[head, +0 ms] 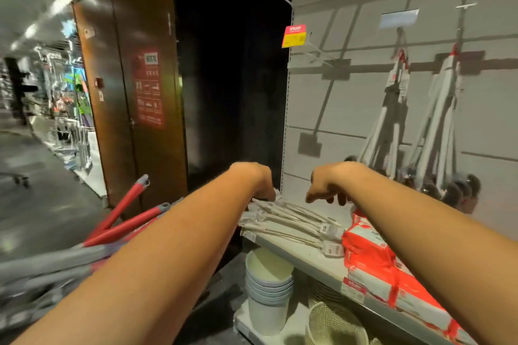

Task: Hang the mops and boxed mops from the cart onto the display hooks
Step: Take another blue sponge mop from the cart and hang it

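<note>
Head view: both bare forearms stretch forward to a shelf at the right. The left hand is bent down at the wrist, and its fingers touch the near end of a pile of white rods on the shelf. The fingers are mostly hidden behind the hand, so I cannot tell if they grip a rod. The right hand hangs just above the same pile with loosely curled fingers, and it holds nothing.

The red mops lie low at the left, just beside the left forearm. Their handles point up and to the right, above a blurred grey bundle. Two bunches of hung mops are already on the grey wall panel at the right, heads down. To the left of them a hook carries only a yellow and red tag.

Red and white packs lie on the shelf, touching the rods. Under the shelf stand a stack of pale pots and a wire basket. A brown cabinet with a red poster stands behind the mops.
</note>
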Demonstrator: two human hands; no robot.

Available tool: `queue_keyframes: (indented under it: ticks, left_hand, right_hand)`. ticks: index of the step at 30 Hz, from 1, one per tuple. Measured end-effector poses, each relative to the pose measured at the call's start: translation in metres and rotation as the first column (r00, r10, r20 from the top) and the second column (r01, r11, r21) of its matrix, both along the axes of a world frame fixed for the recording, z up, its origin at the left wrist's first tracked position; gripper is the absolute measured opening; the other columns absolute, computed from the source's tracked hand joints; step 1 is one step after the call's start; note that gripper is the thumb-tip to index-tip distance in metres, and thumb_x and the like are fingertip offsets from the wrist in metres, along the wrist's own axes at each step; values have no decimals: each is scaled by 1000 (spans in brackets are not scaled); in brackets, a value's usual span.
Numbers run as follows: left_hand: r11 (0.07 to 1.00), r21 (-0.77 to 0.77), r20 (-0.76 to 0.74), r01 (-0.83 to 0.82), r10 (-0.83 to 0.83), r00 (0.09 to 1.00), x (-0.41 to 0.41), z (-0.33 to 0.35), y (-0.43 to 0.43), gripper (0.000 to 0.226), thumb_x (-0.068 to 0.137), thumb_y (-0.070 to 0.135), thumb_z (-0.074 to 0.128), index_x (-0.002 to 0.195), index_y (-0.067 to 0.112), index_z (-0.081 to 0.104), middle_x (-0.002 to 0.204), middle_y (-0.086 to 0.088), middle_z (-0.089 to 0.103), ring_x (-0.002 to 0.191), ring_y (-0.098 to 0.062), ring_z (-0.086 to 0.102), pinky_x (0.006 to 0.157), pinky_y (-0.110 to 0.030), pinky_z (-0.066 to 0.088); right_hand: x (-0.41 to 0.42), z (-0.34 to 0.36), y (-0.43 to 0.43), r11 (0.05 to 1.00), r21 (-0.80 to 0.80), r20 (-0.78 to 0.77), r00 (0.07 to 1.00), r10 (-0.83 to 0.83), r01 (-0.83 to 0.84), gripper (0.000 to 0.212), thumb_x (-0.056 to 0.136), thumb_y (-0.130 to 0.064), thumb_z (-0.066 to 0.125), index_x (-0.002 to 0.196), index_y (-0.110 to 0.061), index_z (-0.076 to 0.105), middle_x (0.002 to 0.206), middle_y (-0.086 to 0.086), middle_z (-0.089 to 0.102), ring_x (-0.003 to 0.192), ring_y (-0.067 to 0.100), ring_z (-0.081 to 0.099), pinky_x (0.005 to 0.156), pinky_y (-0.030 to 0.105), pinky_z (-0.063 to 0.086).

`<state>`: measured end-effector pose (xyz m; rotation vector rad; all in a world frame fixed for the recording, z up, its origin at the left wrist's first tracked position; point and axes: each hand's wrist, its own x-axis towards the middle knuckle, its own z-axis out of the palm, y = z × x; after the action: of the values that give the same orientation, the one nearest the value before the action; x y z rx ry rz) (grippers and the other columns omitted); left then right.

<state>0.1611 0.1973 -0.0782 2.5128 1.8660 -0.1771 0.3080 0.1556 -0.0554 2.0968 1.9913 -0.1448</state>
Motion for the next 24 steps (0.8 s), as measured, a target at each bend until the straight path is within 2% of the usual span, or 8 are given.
queue_keyframes:
  ticks: [4, 8, 11, 14, 17, 19, 21, 24]
  left_hand:
    - [996, -55, 33, -68, 70, 997, -66, -19, 11, 42, 91, 42, 58, 122, 14, 59, 117, -5, 60, 100, -23, 55, 86, -37, 45]
    - [985, -104, 24, -137, 140, 990, -128, -40, 14, 42, 92, 41, 56, 124, 14, 58, 114, -5, 60, 102, -26, 57, 91, -39, 47]
    - [970, -132, 25, -204, 209, 978, -171, -54, 17, 40, 92, 42, 55, 122, 16, 58, 119, -5, 60, 101, -25, 55, 91, -39, 46]
    - [949, -147, 3, -278, 281, 960, -207, -63, 18, 42, 92, 41, 55, 126, 17, 56, 123, -5, 59, 109, -29, 56, 97, -44, 45]
    - [906, -173, -51, -387, 384, 922, -249, -75, 24, 40, 92, 42, 54, 124, 18, 56, 125, -6, 58, 107, -28, 55, 100, -44, 44]
    - [872, -171, -80, -459, 452, 888, -278, -83, 29, 36, 91, 44, 55, 116, 19, 57, 124, -6, 60, 102, -28, 55, 100, -44, 45]
    - [832, -165, -73, -530, 526, 848, -305, -90, 35, 45, 89, 46, 57, 123, 16, 56, 120, -7, 60, 107, -29, 57, 98, -42, 47]
    - [766, -182, -43, -616, 620, 783, -342, -95, 44, 43, 88, 44, 59, 120, 16, 58, 106, -5, 59, 98, -28, 57, 93, -39, 48]
  right_hand:
    - [-70, -15, 24, 995, 10, 5, 995, 103, -103, 25, 93, -39, 54, 97, -14, 53, 96, 7, 66, 60, 16, 57, 65, 32, 46]
    - [-129, -33, 42, 976, -22, 7, 976, 217, -216, 24, 92, -38, 55, 99, -14, 58, 92, 6, 64, 60, 15, 58, 56, 28, 45]
    - [-167, -45, 57, 957, -56, 5, 958, 285, -285, 30, 93, -36, 56, 107, -10, 62, 94, 7, 64, 61, 16, 58, 61, 28, 46]
    - [-204, -56, 71, 935, -61, 12, 936, 351, -350, 30, 93, -35, 55, 103, -8, 63, 94, 8, 66, 64, 17, 58, 61, 28, 46]
    - [-253, -74, 92, 906, -97, -6, 910, 414, -412, 27, 93, -36, 56, 99, -11, 58, 80, 5, 60, 59, 15, 56, 63, 29, 48]
    - [-287, -83, 109, 878, -109, -32, 884, 466, -466, 32, 92, -37, 57, 107, -10, 59, 86, 6, 64, 62, 16, 59, 65, 30, 50]
    - [-319, -90, 125, 840, -130, -58, 850, 523, -526, 40, 91, -38, 57, 117, -7, 59, 97, 7, 67, 69, 18, 63, 62, 29, 51]
    - [-364, -97, 146, 764, -175, -70, 782, 620, -621, 33, 93, -37, 53, 108, -7, 57, 99, 9, 64, 74, 21, 60, 60, 30, 47]
